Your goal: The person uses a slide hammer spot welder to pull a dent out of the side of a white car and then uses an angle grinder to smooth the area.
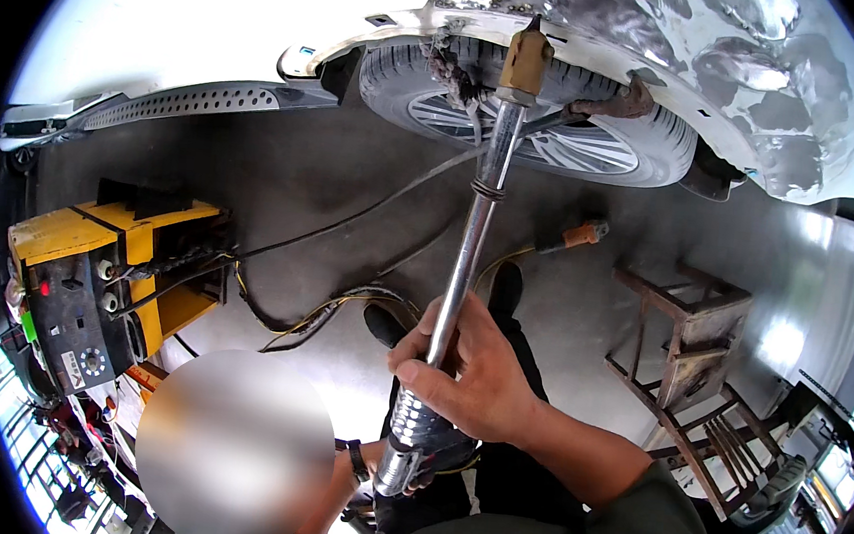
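Cables (178, 265) trailed from a yellow box (83, 310); the right hand (469, 371), arm bent, gripped a metal rod (471, 255); the left hand's (373, 455) hold couldn't be told.

Smooth, glossy metal is seen on the slide hammer (472, 245), matt rubber on the tyre (386, 85), rough wood on the stool (697, 377) at right, shiny bared metal on the upper-right fender (749, 66).

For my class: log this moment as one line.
right hand: gripping rod | left hand: mostly hidden at rod's lower end | tip: over fender edge in view, contact unclear | yellow machine: at left
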Action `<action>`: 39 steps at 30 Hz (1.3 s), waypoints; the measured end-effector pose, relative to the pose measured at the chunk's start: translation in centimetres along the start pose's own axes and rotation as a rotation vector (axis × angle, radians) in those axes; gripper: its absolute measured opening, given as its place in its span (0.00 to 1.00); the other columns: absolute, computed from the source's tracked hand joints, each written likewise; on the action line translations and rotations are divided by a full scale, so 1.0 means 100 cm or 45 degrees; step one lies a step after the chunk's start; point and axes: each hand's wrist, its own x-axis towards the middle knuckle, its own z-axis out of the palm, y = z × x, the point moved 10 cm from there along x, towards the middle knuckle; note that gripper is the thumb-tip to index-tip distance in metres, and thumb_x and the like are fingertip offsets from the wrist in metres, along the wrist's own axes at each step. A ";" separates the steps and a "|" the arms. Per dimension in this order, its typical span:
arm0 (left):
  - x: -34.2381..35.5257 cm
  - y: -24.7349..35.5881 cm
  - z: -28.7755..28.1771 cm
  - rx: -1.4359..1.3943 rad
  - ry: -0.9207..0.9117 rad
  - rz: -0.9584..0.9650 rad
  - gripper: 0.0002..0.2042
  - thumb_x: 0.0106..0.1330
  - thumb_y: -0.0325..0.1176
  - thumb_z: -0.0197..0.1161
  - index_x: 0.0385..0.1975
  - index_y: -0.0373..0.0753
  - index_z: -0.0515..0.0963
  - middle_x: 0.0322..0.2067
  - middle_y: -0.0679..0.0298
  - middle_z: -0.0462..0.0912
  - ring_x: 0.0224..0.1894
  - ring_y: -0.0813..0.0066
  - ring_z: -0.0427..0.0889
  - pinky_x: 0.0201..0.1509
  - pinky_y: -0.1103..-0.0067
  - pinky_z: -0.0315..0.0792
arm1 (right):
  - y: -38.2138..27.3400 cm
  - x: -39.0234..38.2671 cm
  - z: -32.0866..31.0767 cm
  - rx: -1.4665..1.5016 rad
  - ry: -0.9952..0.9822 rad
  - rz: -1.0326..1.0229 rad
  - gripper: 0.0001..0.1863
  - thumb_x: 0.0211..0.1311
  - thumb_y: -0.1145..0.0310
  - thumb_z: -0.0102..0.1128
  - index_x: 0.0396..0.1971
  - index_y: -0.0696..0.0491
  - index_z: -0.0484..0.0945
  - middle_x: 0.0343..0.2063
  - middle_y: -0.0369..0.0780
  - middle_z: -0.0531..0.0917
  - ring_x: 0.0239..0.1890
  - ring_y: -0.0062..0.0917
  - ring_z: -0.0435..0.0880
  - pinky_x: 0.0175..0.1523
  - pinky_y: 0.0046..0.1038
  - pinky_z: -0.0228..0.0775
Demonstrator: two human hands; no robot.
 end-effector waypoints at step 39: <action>-0.038 -0.008 0.045 -0.059 0.243 0.437 0.20 0.69 0.52 0.58 0.49 0.44 0.76 0.38 0.50 0.85 0.33 0.62 0.88 0.34 0.72 0.84 | 0.014 0.006 0.028 0.428 -0.032 0.109 0.12 0.65 0.70 0.61 0.41 0.53 0.66 0.25 0.37 0.79 0.30 0.23 0.83 0.40 0.31 0.77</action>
